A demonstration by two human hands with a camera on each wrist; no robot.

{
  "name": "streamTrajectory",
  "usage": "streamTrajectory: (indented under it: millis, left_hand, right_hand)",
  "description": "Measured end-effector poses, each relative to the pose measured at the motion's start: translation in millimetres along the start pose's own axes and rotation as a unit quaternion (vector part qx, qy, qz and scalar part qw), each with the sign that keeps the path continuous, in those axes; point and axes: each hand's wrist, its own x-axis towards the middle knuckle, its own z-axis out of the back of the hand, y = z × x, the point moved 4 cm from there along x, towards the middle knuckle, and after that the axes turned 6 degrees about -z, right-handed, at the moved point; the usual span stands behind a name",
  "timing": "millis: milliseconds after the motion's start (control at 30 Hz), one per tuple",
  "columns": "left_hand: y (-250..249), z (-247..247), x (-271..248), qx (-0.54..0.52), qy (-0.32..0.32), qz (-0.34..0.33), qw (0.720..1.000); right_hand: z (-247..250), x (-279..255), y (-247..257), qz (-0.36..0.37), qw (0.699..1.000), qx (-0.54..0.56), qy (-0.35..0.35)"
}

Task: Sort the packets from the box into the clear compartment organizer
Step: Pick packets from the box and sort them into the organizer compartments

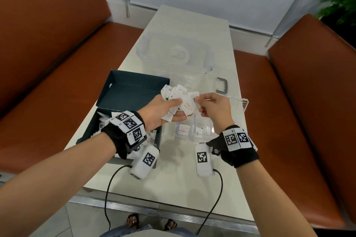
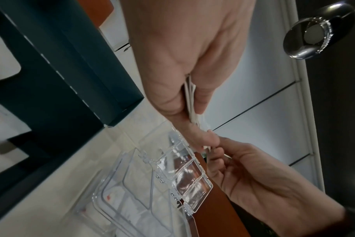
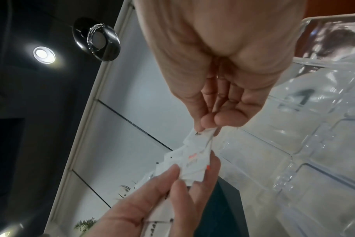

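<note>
My left hand [image 1: 163, 110] grips a fanned bunch of small white packets [image 1: 179, 100] above the table, between the dark box [image 1: 123, 109] and the clear compartment organizer [image 1: 194, 131]. My right hand [image 1: 209, 107] pinches the edge of one white packet [image 1: 193, 96] at the top of that bunch. In the right wrist view thumb and forefinger [image 3: 207, 121] nip the packet [image 3: 201, 137], while the left hand [image 3: 172, 184] holds the rest. More packets [image 1: 105, 123] lie in the box. A few packets [image 1: 184, 129] sit in the organizer's near compartments.
A large clear lidded tub [image 1: 173, 54] stands at the back of the white table [image 1: 173, 179]. The organizer's open lid [image 1: 238, 106] and a grey handle [image 1: 222, 85] lie to the right. Brown benches [image 1: 308, 102] flank the table on both sides.
</note>
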Motion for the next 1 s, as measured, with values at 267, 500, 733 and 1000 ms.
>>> streamTrajectory:
  millis: [267,500,733,1000]
  left_hand:
    - [-2,6,-2,0.035,-0.040,-0.010,0.999]
    - [4,9,-2,0.052,-0.056,0.001,0.997]
    - [4,10,-4,0.061,-0.060,0.003,0.996]
    - [4,13,-6,0.046,-0.054,0.003,0.997]
  right_hand:
    - [21,8,-1,-0.032,0.998,0.031,0.050]
    - [37,23,-11,0.031,0.978,-0.204,0.015]
    - [16,37,-43,0.013,0.903,-0.429,0.031]
    - [0,35,-64,-0.002,0.813,-0.582,-0.001]
